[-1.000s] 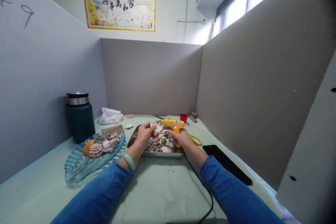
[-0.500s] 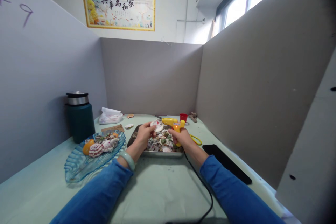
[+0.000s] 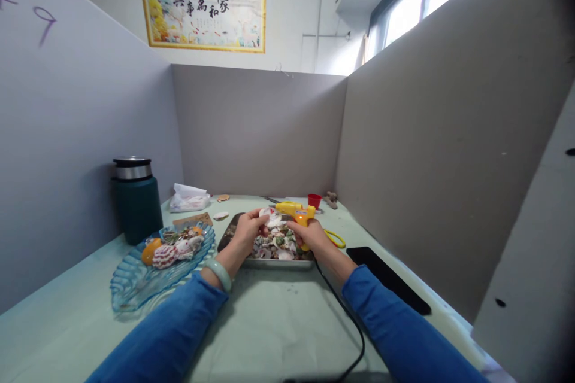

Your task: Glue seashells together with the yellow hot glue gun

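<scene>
My left hand (image 3: 246, 231) pinches a white shell with a red mark (image 3: 270, 216) above a metal tray (image 3: 233, 225) filled with several small shells and stones. My right hand (image 3: 309, 234) grips a yellow glue gun (image 3: 294, 211) with its orange light on. The gun's nozzle points left and sits against the shell. A black cord (image 3: 345, 317) runs from the gun toward me across the green table cover.
A blue glass dish (image 3: 135, 281) with shells and an orange piece lies at the left. A dark green flask (image 3: 135, 198) stands behind it, near a tissue pack (image 3: 188, 198). A black phone (image 3: 389, 280), a red cup (image 3: 314, 200) and yellow scissors (image 3: 336, 239) lie at the right. Grey partitions enclose the table.
The shell and the gun's nozzle have shifted slightly within my hands, staying together above the tray. Nothing else has moved.
</scene>
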`<action>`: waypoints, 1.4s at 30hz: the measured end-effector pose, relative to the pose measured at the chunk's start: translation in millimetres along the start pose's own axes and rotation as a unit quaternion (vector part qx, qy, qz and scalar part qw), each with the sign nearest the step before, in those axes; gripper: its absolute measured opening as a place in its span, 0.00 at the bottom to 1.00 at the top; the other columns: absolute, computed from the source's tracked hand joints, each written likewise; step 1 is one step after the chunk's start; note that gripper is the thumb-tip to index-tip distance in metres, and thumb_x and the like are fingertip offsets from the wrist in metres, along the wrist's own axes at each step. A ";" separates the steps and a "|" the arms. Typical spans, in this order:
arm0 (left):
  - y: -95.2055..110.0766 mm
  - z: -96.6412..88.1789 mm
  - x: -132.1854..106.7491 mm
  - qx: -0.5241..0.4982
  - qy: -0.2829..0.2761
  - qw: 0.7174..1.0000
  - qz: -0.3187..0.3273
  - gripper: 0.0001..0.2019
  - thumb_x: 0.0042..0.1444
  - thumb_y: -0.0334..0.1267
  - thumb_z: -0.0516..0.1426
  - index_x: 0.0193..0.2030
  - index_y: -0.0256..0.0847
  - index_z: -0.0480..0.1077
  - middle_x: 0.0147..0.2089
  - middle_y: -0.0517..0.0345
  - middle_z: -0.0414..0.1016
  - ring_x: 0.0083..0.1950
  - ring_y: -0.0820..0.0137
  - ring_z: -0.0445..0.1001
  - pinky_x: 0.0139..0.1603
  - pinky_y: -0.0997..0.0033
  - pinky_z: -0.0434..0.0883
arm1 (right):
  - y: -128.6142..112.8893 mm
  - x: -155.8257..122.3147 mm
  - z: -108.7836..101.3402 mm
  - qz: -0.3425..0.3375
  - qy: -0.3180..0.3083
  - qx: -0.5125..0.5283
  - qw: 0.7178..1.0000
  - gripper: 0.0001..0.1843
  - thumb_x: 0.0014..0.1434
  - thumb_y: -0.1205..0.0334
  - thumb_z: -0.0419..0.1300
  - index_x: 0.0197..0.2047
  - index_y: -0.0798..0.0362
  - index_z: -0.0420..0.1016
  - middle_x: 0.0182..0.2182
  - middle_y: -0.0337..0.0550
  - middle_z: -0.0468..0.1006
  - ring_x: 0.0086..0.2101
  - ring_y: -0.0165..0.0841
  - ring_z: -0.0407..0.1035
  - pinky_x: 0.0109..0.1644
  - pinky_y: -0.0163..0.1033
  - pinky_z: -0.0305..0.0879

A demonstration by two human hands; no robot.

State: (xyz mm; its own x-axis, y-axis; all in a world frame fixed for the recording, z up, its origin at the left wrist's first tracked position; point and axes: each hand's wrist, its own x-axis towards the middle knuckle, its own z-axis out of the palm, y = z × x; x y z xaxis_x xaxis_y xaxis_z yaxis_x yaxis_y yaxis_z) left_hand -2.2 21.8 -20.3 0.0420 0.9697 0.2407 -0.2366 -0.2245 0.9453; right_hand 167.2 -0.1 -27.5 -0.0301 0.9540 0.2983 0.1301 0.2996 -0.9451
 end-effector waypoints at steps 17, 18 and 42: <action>2.9 -0.4 -1.0 -0.010 0.027 1.000 0.009 0.12 0.37 0.36 0.62 0.30 0.32 0.71 0.18 0.64 0.64 0.15 0.80 0.60 0.17 0.79 0.57 | -1.9 -1.2 -0.4 0.001 0.004 0.018 1.000 0.12 0.48 0.57 0.61 0.21 0.53 0.63 0.09 0.30 0.60 0.12 0.23 0.54 0.17 0.30 0.52; 2.4 -0.7 -0.7 -0.010 0.020 1.000 0.006 0.11 0.38 0.36 0.62 0.30 0.32 0.71 0.18 0.63 0.64 0.15 0.80 0.60 0.17 0.79 0.57 | -1.6 -0.8 -0.4 0.001 0.003 0.020 1.000 0.12 0.48 0.57 0.61 0.21 0.53 0.63 0.09 0.30 0.60 0.12 0.23 0.54 0.17 0.30 0.52; 5.6 1.6 -2.4 -0.004 0.041 0.999 0.021 0.10 0.38 0.37 0.61 0.28 0.33 0.70 0.16 0.64 0.63 0.15 0.79 0.60 0.16 0.78 0.56 | -0.5 -0.8 1.0 0.007 0.018 0.000 1.000 0.13 0.48 0.56 0.61 0.20 0.53 0.63 0.09 0.31 0.61 0.13 0.24 0.55 0.17 0.30 0.52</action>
State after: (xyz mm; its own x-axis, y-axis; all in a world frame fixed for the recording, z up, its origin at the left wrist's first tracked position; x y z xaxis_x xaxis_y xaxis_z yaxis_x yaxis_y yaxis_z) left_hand -2.1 18.0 -15.2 -0.0480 0.9642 0.2606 -0.2436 -0.2643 0.9331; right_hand 166.1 -1.0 -27.4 0.0083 0.9573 0.2889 0.1307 0.2854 -0.9495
